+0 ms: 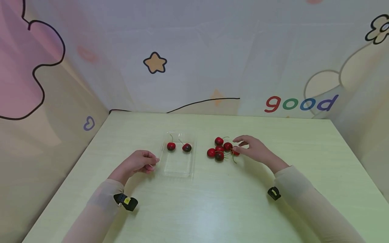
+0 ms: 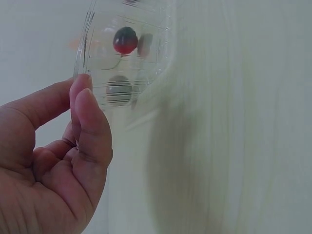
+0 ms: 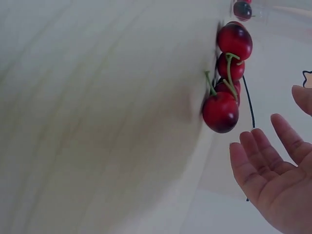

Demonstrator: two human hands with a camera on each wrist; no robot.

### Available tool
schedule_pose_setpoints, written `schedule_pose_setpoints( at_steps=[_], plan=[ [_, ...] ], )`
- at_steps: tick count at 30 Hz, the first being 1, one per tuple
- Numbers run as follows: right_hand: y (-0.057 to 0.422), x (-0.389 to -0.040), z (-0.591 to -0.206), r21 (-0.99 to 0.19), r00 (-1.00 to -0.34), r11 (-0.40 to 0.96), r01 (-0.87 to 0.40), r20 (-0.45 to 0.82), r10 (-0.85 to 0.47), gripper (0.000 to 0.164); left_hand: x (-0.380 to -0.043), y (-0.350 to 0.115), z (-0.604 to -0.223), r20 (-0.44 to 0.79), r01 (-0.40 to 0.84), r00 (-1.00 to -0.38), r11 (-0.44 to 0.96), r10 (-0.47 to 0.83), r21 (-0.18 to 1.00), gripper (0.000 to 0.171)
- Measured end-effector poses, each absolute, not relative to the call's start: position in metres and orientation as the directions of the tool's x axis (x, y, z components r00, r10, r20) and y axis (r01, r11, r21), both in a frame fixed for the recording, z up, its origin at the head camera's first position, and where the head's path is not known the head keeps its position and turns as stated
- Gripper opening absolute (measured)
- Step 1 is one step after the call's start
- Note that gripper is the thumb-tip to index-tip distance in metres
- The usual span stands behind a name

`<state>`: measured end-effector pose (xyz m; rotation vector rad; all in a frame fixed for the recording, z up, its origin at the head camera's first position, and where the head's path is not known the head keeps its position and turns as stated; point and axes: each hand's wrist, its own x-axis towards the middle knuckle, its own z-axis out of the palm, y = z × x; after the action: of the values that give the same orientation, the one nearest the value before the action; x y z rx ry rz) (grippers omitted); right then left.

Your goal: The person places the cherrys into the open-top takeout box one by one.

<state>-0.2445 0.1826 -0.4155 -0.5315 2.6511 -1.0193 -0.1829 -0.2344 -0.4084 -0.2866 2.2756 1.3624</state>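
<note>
A clear plastic box (image 1: 177,165) lies left of the table's middle, with two dark red cherries (image 1: 171,146) with stems inside at its far end. My left hand (image 1: 141,161) is at the box's left edge; in the left wrist view its thumb and forefinger (image 2: 85,109) pinch the rim. To the right of the box, several stemmed cherries (image 1: 211,153) sit in a loose cluster. Over the cluster's right side reaches my right hand (image 1: 255,148), fingers parted and holding nothing. In the right wrist view its fingertips come close to the nearest cherry (image 3: 220,113).
The pale wooden table (image 1: 206,209) meets a printed cloth backdrop (image 1: 197,67) at its far edge, and more cloth hangs at both sides. A black wrist device (image 1: 126,201) is strapped on the left sleeve, another (image 1: 274,193) on the right.
</note>
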Motion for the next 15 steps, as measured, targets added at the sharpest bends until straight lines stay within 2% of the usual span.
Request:
schedule_pose_setpoints(
  at_steps=[9,15],
  plan=[
    [0.1860,-0.2505,-0.4225,-0.664,-0.885,0.714,-0.222,-0.171,-0.434,0.056,-0.1845,-0.2367,-0.4122,-0.495,-0.410,-0.867,0.483,0.057,0.774,0.019],
    [0.1840,-0.2547,-0.4245,-0.667,-0.877,0.725,-0.172,-0.231,-0.422,0.056,-0.1840,-0.2366,-0.4114,-0.494,-0.407,-0.868,0.488,0.057,0.772,0.019]
  ],
)
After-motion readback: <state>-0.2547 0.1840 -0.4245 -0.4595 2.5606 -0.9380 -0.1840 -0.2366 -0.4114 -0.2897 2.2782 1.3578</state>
